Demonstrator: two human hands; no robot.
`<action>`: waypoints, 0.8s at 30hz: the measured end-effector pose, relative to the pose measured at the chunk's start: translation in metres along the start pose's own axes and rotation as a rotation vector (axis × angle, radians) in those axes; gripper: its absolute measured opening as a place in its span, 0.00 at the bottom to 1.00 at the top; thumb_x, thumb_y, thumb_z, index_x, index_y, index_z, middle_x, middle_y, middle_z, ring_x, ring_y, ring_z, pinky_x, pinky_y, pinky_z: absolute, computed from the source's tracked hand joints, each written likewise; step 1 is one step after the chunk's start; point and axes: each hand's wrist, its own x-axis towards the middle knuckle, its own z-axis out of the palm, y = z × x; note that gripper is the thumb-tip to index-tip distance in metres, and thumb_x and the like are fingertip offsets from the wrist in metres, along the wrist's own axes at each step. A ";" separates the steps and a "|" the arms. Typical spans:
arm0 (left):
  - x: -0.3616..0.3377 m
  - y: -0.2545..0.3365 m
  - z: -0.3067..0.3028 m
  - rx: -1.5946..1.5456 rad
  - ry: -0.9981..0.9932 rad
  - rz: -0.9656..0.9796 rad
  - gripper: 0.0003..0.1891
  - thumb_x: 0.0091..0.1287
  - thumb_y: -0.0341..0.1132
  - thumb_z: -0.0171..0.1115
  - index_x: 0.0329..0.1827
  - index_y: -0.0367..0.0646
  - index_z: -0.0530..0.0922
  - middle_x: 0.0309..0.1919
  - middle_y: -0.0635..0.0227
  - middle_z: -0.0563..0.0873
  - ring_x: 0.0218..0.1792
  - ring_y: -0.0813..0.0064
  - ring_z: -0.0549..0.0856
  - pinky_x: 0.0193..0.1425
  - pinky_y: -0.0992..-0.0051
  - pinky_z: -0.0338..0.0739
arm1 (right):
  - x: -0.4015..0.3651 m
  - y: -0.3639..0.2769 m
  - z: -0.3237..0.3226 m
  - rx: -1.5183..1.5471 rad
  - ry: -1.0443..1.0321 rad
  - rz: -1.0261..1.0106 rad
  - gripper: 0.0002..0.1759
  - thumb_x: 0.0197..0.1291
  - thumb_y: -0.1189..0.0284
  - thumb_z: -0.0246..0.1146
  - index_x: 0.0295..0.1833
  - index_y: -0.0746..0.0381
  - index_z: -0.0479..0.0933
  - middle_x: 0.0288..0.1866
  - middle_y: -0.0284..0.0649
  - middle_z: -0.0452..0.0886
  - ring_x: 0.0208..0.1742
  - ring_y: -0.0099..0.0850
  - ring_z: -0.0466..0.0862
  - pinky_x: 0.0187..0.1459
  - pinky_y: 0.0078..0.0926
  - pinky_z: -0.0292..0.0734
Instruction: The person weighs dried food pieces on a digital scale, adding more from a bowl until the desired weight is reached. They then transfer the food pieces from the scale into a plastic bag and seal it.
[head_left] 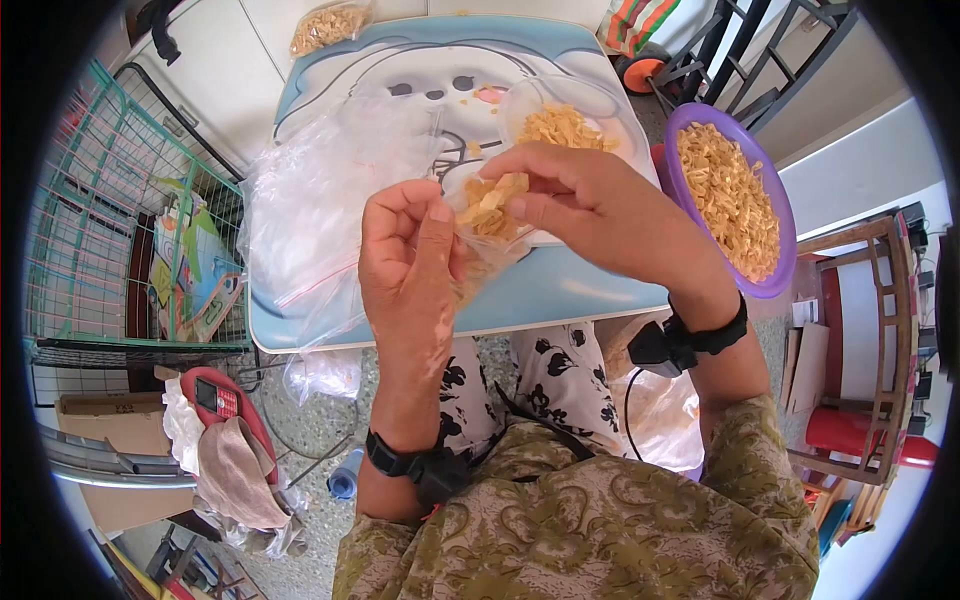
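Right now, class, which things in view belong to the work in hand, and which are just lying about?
In use: left hand holding small clear bag; right hand pinching chips; purple bowl; clear dish; pile of zip bags; filled bag.
Lying about: green wire rack; red phone; cloth; cardboard box; wooden chair.

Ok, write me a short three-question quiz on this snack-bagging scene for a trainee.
1. True or false: the purple bowl is empty.
2. What do the right hand fingers pinch? A) snack pieces B) a spoon C) a lid
3. Fill in: the left hand grips a small clear ___.

Key: 1 false, it is heaped with snacks. 2 A. 3 bag.
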 end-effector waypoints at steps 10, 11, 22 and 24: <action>0.006 -0.003 0.001 -0.010 -0.015 0.022 0.08 0.73 0.32 0.61 0.51 0.41 0.74 0.33 0.74 0.79 0.29 0.87 0.75 0.29 0.84 0.69 | 0.014 0.013 0.022 0.131 0.303 -0.293 0.08 0.62 0.73 0.60 0.43 0.65 0.78 0.34 0.46 0.82 0.36 0.38 0.84 0.39 0.35 0.78; 0.006 -0.002 0.003 -0.009 -0.019 0.020 0.08 0.73 0.32 0.61 0.51 0.41 0.74 0.33 0.74 0.79 0.29 0.87 0.75 0.29 0.84 0.69 | 0.017 0.015 0.023 -0.032 0.295 -0.385 0.07 0.61 0.73 0.60 0.40 0.66 0.79 0.35 0.47 0.82 0.36 0.42 0.84 0.39 0.37 0.79; 0.010 0.001 -0.005 0.014 0.021 0.049 0.08 0.72 0.31 0.61 0.51 0.41 0.75 0.33 0.75 0.79 0.29 0.87 0.75 0.30 0.84 0.68 | 0.035 0.017 0.024 -0.257 0.253 -0.415 0.08 0.61 0.73 0.59 0.42 0.65 0.81 0.39 0.51 0.83 0.41 0.49 0.83 0.42 0.45 0.78; 0.012 0.001 -0.009 0.017 0.042 0.043 0.08 0.72 0.31 0.62 0.51 0.41 0.75 0.33 0.75 0.79 0.29 0.87 0.75 0.30 0.84 0.68 | 0.029 0.017 0.015 -0.069 0.371 -0.448 0.12 0.62 0.72 0.60 0.48 0.65 0.80 0.38 0.52 0.83 0.41 0.51 0.83 0.44 0.44 0.78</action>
